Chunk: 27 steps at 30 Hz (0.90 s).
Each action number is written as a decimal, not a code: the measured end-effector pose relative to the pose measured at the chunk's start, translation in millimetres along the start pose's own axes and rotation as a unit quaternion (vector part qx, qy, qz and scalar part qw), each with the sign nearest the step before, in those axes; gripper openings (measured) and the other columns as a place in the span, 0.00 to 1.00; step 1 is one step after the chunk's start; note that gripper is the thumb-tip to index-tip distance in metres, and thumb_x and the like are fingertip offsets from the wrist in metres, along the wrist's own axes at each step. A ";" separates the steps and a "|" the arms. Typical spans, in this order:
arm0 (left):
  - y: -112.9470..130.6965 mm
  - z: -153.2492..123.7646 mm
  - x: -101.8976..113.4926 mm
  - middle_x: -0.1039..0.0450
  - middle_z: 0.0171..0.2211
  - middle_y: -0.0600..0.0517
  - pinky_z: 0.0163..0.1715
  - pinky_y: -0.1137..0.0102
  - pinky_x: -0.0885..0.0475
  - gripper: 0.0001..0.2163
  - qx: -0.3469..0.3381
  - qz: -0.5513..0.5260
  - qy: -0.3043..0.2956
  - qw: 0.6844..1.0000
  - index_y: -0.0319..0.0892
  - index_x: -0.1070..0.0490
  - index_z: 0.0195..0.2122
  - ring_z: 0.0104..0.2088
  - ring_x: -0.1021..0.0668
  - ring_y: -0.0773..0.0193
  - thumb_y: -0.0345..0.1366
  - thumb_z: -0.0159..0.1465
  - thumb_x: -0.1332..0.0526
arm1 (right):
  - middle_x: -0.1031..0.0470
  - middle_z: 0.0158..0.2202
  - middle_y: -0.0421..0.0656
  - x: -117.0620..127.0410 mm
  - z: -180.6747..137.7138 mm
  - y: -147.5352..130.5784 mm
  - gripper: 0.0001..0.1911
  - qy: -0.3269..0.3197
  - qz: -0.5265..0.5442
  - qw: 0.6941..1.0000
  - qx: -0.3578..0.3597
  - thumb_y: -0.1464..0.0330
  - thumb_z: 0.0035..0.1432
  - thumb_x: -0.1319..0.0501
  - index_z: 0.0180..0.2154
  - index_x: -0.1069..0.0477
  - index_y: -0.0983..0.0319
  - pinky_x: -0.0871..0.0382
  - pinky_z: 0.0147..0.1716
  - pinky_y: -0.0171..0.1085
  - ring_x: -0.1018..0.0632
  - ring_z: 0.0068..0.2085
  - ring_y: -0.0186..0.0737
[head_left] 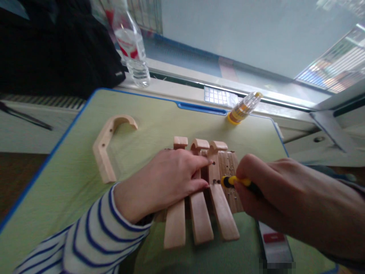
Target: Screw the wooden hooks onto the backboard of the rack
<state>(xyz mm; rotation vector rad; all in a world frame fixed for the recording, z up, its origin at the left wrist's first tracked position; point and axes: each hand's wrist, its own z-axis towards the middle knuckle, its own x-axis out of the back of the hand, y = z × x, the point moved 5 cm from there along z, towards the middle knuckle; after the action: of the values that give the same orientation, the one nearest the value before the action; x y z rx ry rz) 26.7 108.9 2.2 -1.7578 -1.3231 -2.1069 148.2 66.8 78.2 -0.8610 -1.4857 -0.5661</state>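
Pale light fills a wide window (pixel 216 38) at upper right; below are a white sill (pixel 182 72), green table (pixel 154 118) and, far left, brown floor (pixel 13 177).

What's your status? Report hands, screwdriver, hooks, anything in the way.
Left hand across three wooden hooks; right hand gripping yellow-black screwdriver at the rightmost one. Possibly in the way: left thumb, close by. Fourth hook apart, off left.

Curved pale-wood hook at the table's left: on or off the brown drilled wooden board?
Off: the hook lies on the green tabletop, bare surface showing between it and the brown board.
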 end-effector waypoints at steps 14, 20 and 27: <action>0.0 0.4 0.3 0.25 0.35 0.51 0.41 0.68 0.32 0.12 -0.003 0.004 0.004 1.000 0.46 0.28 0.39 0.37 0.24 0.61 0.45 0.59 0.42 | 0.45 0.12 0.31 2.2 -4.7 -4.5 0.06 0.046 -0.025 0.994 -0.094 0.69 0.56 0.52 0.27 0.48 0.59 0.61 0.14 0.32 0.46 0.11 0.26; -0.5 0.2 0.0 0.25 0.34 0.52 0.41 0.68 0.32 0.12 -0.006 0.006 0.007 1.000 0.46 0.28 0.39 0.37 0.24 0.61 0.46 0.59 0.42 | 0.46 0.12 0.31 0.3 -4.3 -1.1 0.07 0.040 -0.042 0.991 -0.122 0.66 0.57 0.53 0.27 0.48 0.58 0.63 0.14 0.32 0.47 0.11 0.26; -0.9 0.0 -0.6 0.25 0.34 0.52 0.39 0.69 0.32 0.13 -0.002 -0.002 0.002 1.000 0.47 0.28 0.40 0.37 0.24 0.62 0.46 0.59 0.43 | 0.46 0.12 0.31 -0.8 -7.3 -1.5 0.07 0.040 -0.026 0.989 -0.136 0.66 0.57 0.52 0.27 0.48 0.59 0.61 0.14 0.32 0.47 0.12 0.26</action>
<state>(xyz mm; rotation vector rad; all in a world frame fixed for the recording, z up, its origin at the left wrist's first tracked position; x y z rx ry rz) 26.3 109.2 1.2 -1.7521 -1.3246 -2.1160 151.4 60.1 78.5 -0.9996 -1.3799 -0.8482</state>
